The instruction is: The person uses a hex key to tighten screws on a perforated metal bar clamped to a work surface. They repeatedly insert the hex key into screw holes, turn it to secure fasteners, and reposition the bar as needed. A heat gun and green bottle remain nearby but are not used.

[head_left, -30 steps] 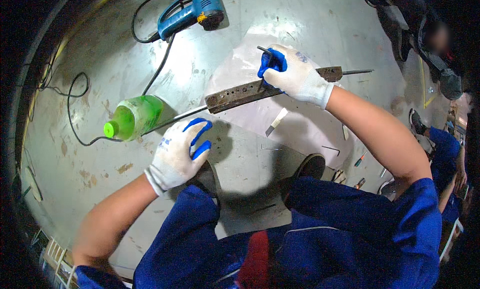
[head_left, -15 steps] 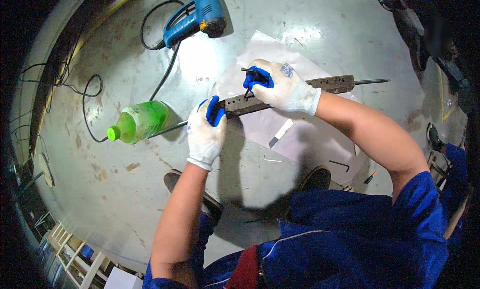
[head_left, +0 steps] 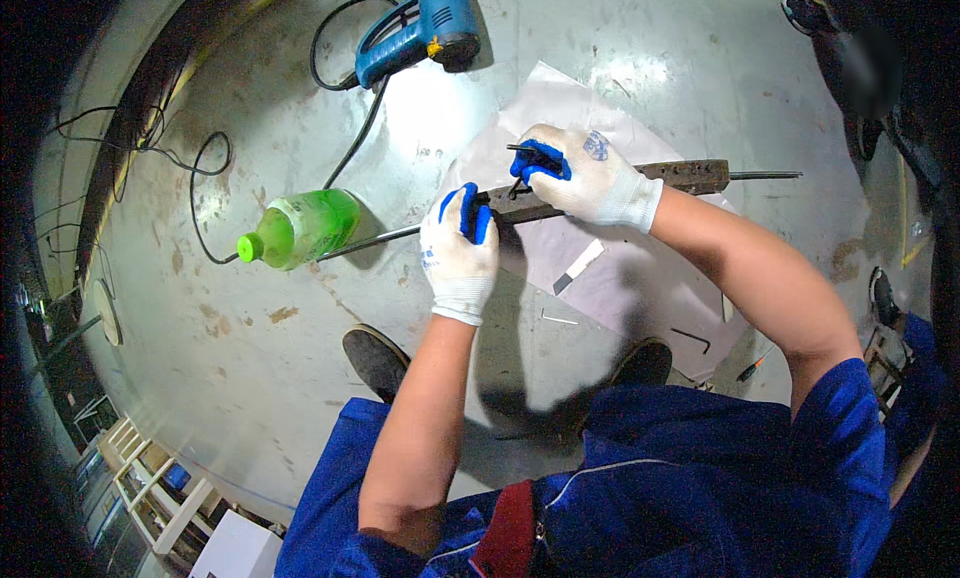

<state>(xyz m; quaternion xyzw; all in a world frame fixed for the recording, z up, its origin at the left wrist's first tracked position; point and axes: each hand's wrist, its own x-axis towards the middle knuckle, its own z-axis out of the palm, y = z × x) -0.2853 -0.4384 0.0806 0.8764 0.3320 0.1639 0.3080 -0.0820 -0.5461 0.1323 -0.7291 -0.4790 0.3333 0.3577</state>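
White gloves with blue palms cover both of my hands. Closed around the left end of a dark, pitted metal bar (head_left: 690, 175) is my left hand (head_left: 458, 253). The bar has a row of holes along its face, and a thin rod (head_left: 768, 175) sticks out of its right end. My right hand (head_left: 590, 178) grips a black hex key (head_left: 519, 185), whose lower end meets the bar near one of the holes; my fingers hide part of the key. Another metal rod (head_left: 385, 237) runs leftward from beside my left hand toward a green bottle (head_left: 310, 228).
A blue corded power tool (head_left: 420, 28) lies at the far side. White paper (head_left: 640, 308) lies under the bar, with a small white-and-grey strip (head_left: 580, 267) and a loose hex key (head_left: 692, 339). A screwdriver (head_left: 755, 365) lies nearby. Another person's shoe (head_left: 808, 16) shows far right.
The whole view has shifted, moving the floor items rightward in the picture. My left knee now shows at the lower left. Both hands stay at the bar, the right still gripping the hex key.
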